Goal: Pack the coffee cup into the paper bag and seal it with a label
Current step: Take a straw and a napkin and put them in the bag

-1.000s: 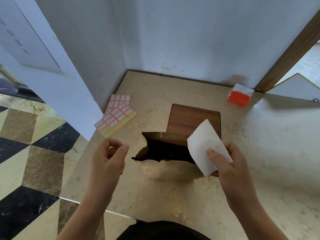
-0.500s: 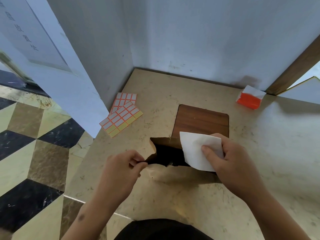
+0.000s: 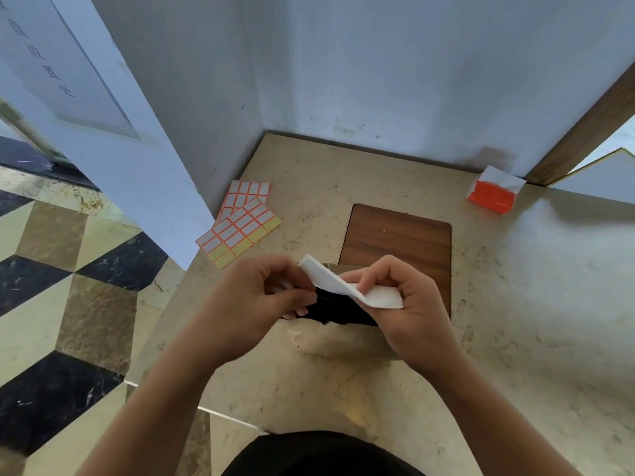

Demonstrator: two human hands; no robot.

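A brown paper bag (image 3: 338, 341) stands on the marble counter (image 3: 515, 338) just in front of me, its mouth open and dark inside. I cannot see a coffee cup. My right hand (image 3: 409, 314) holds a folded white napkin (image 3: 347, 286) over the bag's mouth. My left hand (image 3: 254, 300) has its fingers curled at the napkin's left end and the bag's left rim; which of the two it pinches is unclear.
Two sheets of orange-bordered labels (image 3: 242, 223) lie at the counter's left, near the white wall. A wooden inlay panel (image 3: 398, 238) sits behind the bag. An orange and white napkin pack (image 3: 493, 194) stands at the back right. The counter's left edge drops to a tiled floor.
My left hand rose from the bag's left rim to meet the napkin. My right hand lifted the napkin slightly above the bag's mouth.
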